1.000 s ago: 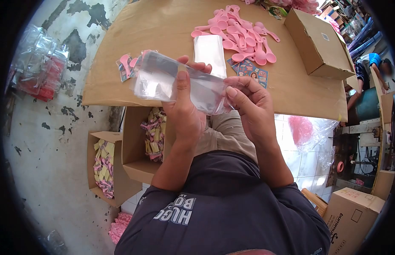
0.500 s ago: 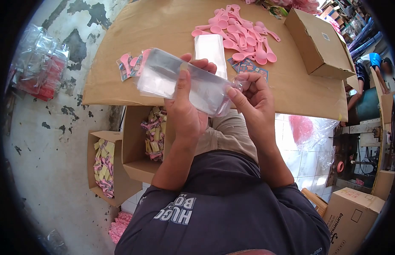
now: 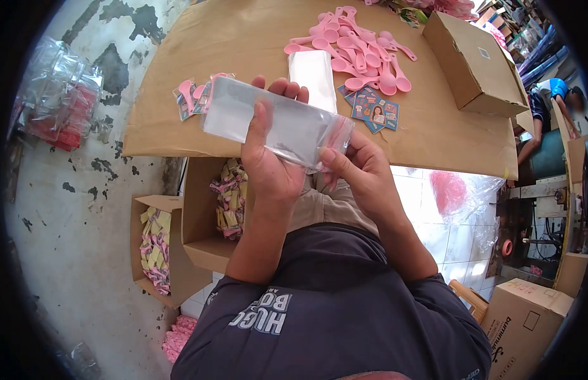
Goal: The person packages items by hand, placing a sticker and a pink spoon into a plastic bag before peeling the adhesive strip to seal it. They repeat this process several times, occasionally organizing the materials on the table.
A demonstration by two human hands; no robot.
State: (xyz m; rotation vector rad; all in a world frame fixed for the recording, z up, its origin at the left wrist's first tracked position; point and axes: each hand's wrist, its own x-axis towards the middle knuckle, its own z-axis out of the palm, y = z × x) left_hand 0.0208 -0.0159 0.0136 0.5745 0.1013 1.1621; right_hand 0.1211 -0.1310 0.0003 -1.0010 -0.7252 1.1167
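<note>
Nearby, beyond the held bags (image 3: 294,130), lie cards (image 3: 376,113) and pink spoons (image 3: 372,61).

Bright; glare on plastic sleeves (image 3: 291,130) and floor tiles (image 3: 455,246); edges bowed, corners black

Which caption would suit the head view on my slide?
Both hands hold clear plastic bags; pink spoons lie heaped on the table.

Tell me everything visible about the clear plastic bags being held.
The clear plastic bags form a thin, glossy rectangular stack, nothing visible inside. Held aslant, it crosses the near edge of the table in view, its pinkish-looking right end lower. The left hand clasps the middle, thumb on top; the right hand pinches that end.
</note>
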